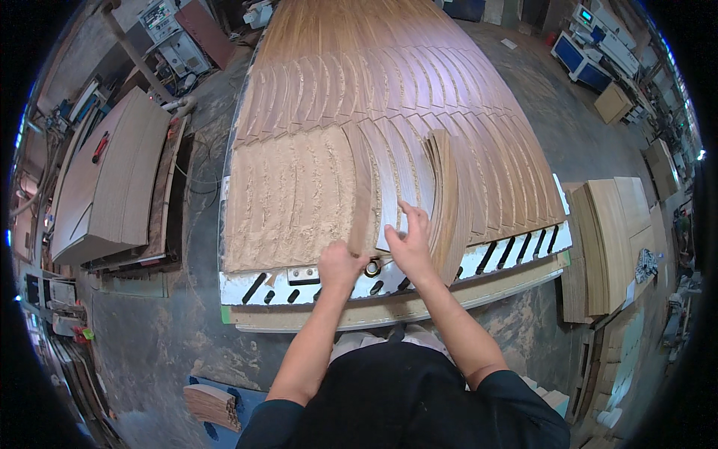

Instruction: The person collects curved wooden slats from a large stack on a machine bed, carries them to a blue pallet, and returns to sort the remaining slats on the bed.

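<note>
A wood-grain panel [344, 22] cut into rows of curved strips lies on the machine bed. My left hand [341, 263] is closed at the near end of one brown curved wooden strip [360, 187], beside a bare patch of pale sawdust-covered board [288, 198]. To its right, my right hand [410, 238] has thumb and forefinger apart, close over the near end of a shiny, light-catching strip [389, 176]. Its lower fingers are partly hidden. Just right of that hand, a stack of loose curved strips [447, 202] rests on the cut panel.
A white slotted edge [336, 288] runs along the bed's front. Stacked boards [112, 179] stand at left, a red-and-black tool on top. More boards [609, 239] are piled at right. Curved pieces [212, 405] lie low on the left. Machines with control panels [161, 22] stand farther back.
</note>
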Motion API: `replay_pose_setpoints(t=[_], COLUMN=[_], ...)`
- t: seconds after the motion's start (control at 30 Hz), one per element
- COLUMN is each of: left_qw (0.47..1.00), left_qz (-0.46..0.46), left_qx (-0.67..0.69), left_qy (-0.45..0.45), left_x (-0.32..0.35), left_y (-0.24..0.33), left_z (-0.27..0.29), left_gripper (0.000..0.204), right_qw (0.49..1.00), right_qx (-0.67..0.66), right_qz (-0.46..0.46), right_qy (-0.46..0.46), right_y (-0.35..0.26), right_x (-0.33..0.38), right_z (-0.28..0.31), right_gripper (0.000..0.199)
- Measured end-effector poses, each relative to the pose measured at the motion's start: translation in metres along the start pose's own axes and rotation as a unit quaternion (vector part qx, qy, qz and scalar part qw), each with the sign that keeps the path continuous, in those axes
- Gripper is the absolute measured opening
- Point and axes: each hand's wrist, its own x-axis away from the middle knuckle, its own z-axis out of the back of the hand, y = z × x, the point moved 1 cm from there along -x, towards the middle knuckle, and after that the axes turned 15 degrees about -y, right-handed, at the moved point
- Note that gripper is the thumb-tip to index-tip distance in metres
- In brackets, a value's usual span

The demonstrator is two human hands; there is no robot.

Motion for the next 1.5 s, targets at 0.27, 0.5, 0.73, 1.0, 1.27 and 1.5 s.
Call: replay_pose_setpoints(t=[0.27, 0.5, 0.73, 1.0, 1.27, 1.5], left_qw=[0.97, 0.935, 0.964, 0.997, 0.999, 1.0], left_qz=[0.051, -0.004, -0.027, -0.071, -0.034, -0.003], left_qx=[0.227, 0.345, 0.264, 0.017, -0.002, 0.026], left_qy=[-0.072, -0.078, 0.001, 0.007, -0.015, -0.008], left_x=[0.057, 0.079, 0.035, -0.01, -0.014, -0.017], left_y=[-0.017, -0.039, -0.045, 0.061, 0.064, 0.07], left_z=[0.05, 0.026, 0.007, -0.042, -0.05, -0.045], left_gripper=[0.047, 0.051, 0.043, 0.049, 0.052, 0.05], right_qw=[0.891, 0.97, 0.964, 0.96, 0.95, 0.965], right_qx=[-0.378, -0.194, -0.125, -0.258, -0.274, -0.193], right_qz=[-0.195, -0.087, -0.129, -0.1, -0.088, -0.111], right_qy=[-0.161, -0.118, -0.195, -0.041, 0.124, 0.142], right_y=[0.019, 0.02, 0.03, 0.025, 0.12, 0.139], right_x=[-0.058, -0.048, -0.045, 0.004, 0.033, 0.027], right_z=[-0.102, -0.109, -0.069, 0.099, 0.15, 0.129], right_gripper=[0.052, 0.047, 0.043, 0.04, 0.055, 0.058])
